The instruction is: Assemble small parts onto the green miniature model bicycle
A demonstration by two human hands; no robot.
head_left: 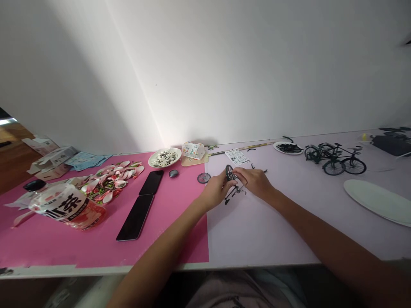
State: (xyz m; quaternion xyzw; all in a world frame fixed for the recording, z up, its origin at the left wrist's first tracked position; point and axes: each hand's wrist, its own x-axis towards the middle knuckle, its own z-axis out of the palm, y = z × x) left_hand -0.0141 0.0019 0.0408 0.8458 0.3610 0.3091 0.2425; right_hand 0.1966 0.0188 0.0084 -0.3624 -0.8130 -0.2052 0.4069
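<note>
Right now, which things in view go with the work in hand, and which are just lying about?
Likely part of the job:
model bicycle, in the left hand and right hand
loose wheel
small black parts
standing bicycles

Probably just lying about:
bottle
black phone-like slabs
pink petal-like pieces
flowered box

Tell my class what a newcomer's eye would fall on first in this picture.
Probably the big bottle with bold black lettering, at the left on the bright pink surface. Next, at the centre, the left hand holding a small dark wheel, with the right hand close beside it. Then the small bicycles at right, behind a white plate.
</note>
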